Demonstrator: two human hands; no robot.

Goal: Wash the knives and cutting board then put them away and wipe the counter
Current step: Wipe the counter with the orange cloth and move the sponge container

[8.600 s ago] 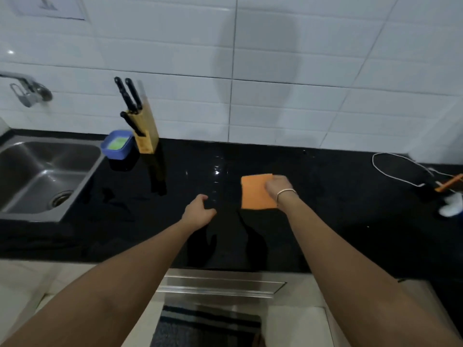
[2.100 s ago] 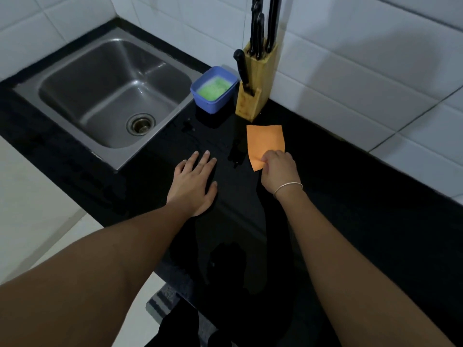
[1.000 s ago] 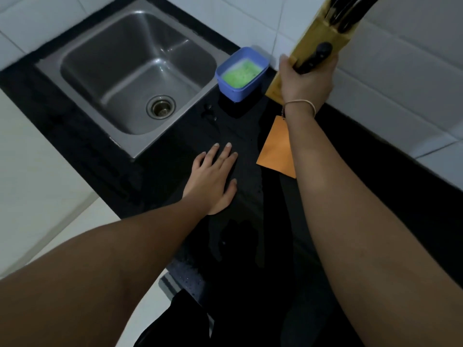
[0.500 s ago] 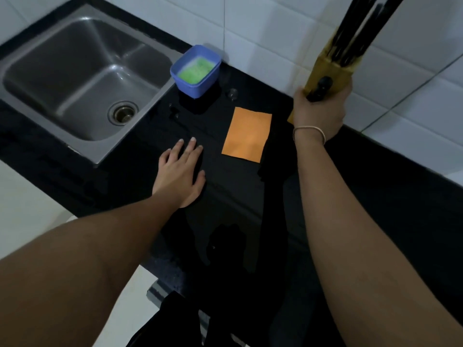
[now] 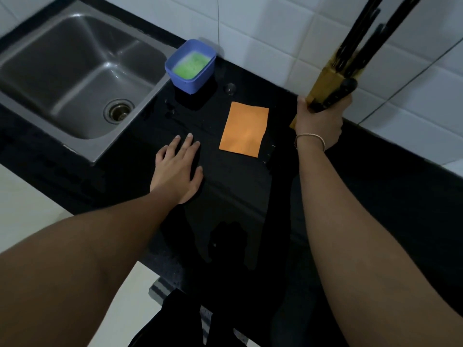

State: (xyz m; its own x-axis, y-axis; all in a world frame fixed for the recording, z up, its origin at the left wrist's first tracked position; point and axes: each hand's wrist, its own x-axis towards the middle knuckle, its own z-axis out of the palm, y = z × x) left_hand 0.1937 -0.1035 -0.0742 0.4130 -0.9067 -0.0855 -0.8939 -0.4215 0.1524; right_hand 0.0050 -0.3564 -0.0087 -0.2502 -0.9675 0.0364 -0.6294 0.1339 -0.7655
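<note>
My right hand (image 5: pixel 319 121) grips the wooden knife block (image 5: pixel 325 83) near its base, close to the tiled wall at the right. Black knife handles (image 5: pixel 363 38) stick up out of the block. An orange cloth (image 5: pixel 244 128) lies flat on the black counter (image 5: pixel 375 176), left of the block and apart from both hands. My left hand (image 5: pixel 178 169) rests flat on the counter with fingers spread, in front of the cloth. The cutting board is out of sight.
A steel sink (image 5: pixel 75 71) with a drain sits at the left. A blue tub (image 5: pixel 190 66) holding a green sponge stands between the sink and the wall. White tiles back the counter, whose front edge runs under my forearms.
My right hand let go of the orange cloth, took hold of the knife block and shifted it right along the wall. The cloth lies uncovered. My left hand stays flat on the counter.
</note>
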